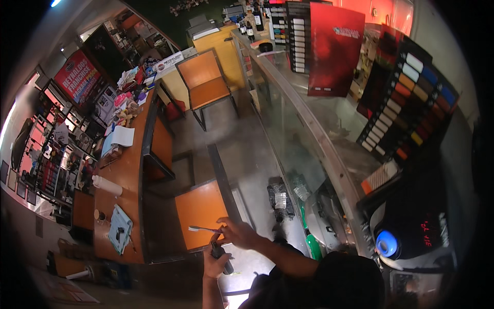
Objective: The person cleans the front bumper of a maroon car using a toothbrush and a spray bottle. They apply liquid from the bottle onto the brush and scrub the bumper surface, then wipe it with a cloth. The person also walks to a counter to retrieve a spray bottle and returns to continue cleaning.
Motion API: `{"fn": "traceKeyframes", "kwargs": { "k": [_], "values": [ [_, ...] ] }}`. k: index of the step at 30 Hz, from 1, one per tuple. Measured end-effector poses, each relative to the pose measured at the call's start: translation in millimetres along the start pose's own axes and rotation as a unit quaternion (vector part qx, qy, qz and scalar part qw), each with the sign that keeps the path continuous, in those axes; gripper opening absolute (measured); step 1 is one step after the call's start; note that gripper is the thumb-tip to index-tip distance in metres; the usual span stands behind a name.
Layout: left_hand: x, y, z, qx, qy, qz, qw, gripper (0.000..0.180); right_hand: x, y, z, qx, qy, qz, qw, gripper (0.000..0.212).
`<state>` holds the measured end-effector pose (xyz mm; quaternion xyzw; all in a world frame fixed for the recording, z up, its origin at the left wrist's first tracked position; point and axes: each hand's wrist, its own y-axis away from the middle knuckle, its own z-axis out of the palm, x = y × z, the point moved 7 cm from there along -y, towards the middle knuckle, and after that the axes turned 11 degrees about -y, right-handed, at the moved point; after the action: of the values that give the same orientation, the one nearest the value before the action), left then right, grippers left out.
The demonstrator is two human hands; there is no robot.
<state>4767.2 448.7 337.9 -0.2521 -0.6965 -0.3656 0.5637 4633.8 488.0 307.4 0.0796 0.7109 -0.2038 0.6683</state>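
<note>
My left hand point(213, 263) is closed around a dark, elongated object point(218, 251) whose exact kind I cannot make out. Just above it, my right hand point(241, 235) grips a thin toothbrush point(203, 229), its pale head pointing left. The brush lies across the top of the dark object; whether they touch is too small to tell. Directly beyond both hands is the orange seat of a chair point(195, 208).
A wooden desk point(131, 180) at the left bears a white bottle point(108, 186) and a light-blue cloth point(119, 226). The glass counter point(303, 123) runs along my right, with colour-sample boards point(406, 103) and a dark scale holding a blue bowl point(387, 243). Another orange chair point(207, 90) stands farther off.
</note>
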Motion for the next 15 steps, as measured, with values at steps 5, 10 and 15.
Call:
{"fn": "traceKeyframes", "kwargs": {
  "k": [5, 10, 15],
  "values": [
    [60.6, -47.4, 12.4, 0.004, 0.043, 0.05, 0.998, 0.056, -65.6, -59.4, -48.8, -0.054, 0.108, -0.01, 0.993, 0.033],
    [46.6, -66.5, -17.1, 0.098, 0.109, 0.039, 0.988, 0.054, -73.5, -94.6, -29.1, -0.126, 0.138, -0.031, 0.982, 0.034],
    [41.0, -74.3, -61.3, 0.219, 0.144, 0.075, 0.962, 0.06, -72.8, -112.0, -21.6, -0.207, 0.201, 0.116, 0.95, 0.039]
  ]
}}
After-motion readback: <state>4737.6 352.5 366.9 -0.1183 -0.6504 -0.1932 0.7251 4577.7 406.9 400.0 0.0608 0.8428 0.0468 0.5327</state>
